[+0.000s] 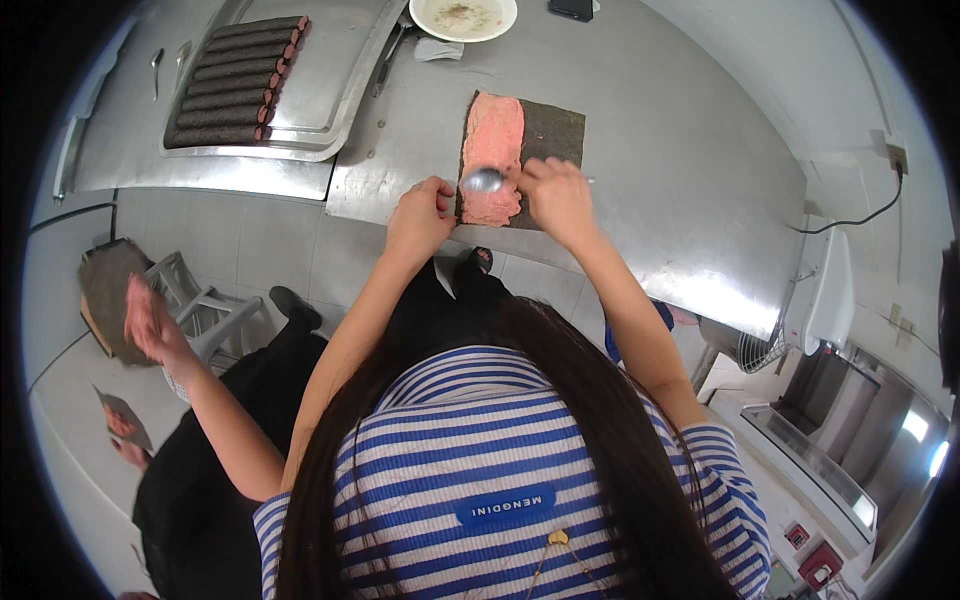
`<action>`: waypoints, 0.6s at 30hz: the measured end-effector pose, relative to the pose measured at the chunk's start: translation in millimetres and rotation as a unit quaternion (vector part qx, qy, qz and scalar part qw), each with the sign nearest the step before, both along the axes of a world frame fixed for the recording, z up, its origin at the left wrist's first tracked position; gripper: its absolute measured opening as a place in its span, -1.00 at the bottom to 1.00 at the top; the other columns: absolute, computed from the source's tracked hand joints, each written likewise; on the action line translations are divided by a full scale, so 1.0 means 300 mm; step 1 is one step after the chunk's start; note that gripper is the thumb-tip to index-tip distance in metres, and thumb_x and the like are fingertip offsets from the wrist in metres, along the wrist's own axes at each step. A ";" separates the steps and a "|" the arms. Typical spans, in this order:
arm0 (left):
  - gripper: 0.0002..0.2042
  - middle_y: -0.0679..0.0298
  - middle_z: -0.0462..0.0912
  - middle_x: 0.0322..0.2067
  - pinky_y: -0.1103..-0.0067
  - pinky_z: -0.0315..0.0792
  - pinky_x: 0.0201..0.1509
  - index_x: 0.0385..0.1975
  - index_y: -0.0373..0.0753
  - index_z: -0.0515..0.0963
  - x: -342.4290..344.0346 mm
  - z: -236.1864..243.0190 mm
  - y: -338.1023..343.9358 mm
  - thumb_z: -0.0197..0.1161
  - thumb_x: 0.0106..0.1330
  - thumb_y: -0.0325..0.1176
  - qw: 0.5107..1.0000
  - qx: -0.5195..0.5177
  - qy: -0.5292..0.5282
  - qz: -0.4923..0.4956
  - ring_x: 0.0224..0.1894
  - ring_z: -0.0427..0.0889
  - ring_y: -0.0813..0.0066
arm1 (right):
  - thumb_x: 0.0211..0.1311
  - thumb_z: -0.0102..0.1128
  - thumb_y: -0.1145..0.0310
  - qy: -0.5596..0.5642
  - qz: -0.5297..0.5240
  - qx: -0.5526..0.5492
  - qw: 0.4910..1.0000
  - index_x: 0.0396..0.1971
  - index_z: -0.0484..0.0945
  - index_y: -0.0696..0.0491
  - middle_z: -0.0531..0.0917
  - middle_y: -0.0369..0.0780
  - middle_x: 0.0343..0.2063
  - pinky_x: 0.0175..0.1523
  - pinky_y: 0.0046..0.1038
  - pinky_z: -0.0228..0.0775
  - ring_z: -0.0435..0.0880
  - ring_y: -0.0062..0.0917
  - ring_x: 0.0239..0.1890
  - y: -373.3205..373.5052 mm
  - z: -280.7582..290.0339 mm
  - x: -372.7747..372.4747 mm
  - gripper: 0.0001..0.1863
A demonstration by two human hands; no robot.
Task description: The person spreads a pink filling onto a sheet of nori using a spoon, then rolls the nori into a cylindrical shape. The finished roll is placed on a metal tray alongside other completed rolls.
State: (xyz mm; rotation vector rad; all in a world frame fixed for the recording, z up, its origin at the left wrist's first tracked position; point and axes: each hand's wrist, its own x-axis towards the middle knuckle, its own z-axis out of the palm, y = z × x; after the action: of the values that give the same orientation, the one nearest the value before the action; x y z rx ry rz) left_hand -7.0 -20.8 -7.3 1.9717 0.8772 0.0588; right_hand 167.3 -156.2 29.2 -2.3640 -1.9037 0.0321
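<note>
1. The right hand has its grip closed around the handle of a metal spoon, fingers bent over it; the handle's end shows just past the hand.
2. The spoon's bowl lies over a band of pink paste; whether it presses into the paste cannot be told.
3. The paste covers the left part of a dark sheet, whose right part is bare. The sheet lies flat on the metal counter, close to its front edge.
4. The left hand is at the sheet's lower left edge, fingers curled; I cannot tell whether its grip pinches the edge.
5. To the left, a metal tray holds a row of dark rolls with pink ends, set side by side.
6. Beyond the sheet stands a white bowl, with a crumpled white cloth or paper just beside it.
7. At left, a co-worker's hand shows near a pale stool.
</note>
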 end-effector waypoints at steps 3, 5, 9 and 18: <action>-0.67 0.19 0.59 -0.37 0.43 0.51 -0.22 -0.24 -0.28 0.51 0.000 0.004 -0.001 0.35 -0.07 -0.53 1.000 -0.013 0.013 -0.006 -0.32 0.61 0.30 | -0.04 0.09 0.48 -0.013 -0.077 0.051 0.996 -0.22 0.65 -0.04 0.57 -0.30 -0.39 -0.24 -0.34 0.42 0.57 -0.41 -0.33 0.041 -0.008 0.074 -0.67; -0.68 0.20 0.60 -0.34 0.39 0.50 -0.20 -0.23 -0.25 0.51 -0.003 0.000 -0.001 0.34 -0.06 -0.52 1.000 -0.018 0.024 -0.005 -0.28 0.62 0.26 | -0.02 0.10 0.47 0.014 -0.091 0.040 0.995 -0.21 0.64 -0.03 0.56 -0.26 -0.40 -0.29 -0.30 0.48 0.60 -0.36 -0.34 0.031 0.022 0.074 -0.68; -0.68 0.19 0.60 -0.32 0.39 0.51 -0.19 -0.23 -0.25 0.51 0.003 0.006 0.001 0.34 -0.05 -0.52 0.999 -0.019 0.035 -0.005 -0.27 0.62 0.25 | 0.03 0.08 0.49 0.042 -0.088 -0.010 0.995 -0.19 0.63 -0.05 0.53 -0.25 -0.44 -0.34 -0.26 0.50 0.61 -0.35 -0.36 -0.060 0.051 -0.015 -0.68; -0.67 0.17 0.57 -0.45 0.50 0.50 -0.27 -0.25 -0.34 0.51 0.001 0.001 0.000 0.37 -0.08 -0.55 1.000 0.002 0.012 -0.001 -0.41 0.59 0.38 | -0.03 0.09 0.48 0.040 -0.038 0.002 0.998 -0.22 0.62 0.01 0.50 -0.29 -0.45 -0.31 -0.36 0.45 0.55 -0.42 -0.38 -0.191 0.023 -0.099 -0.69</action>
State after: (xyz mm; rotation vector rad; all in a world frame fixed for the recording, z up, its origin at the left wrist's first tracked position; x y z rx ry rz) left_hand -6.8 -20.7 -6.9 1.9803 0.8911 0.0344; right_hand 137.5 -213.5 36.2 -2.3929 -1.7753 0.1156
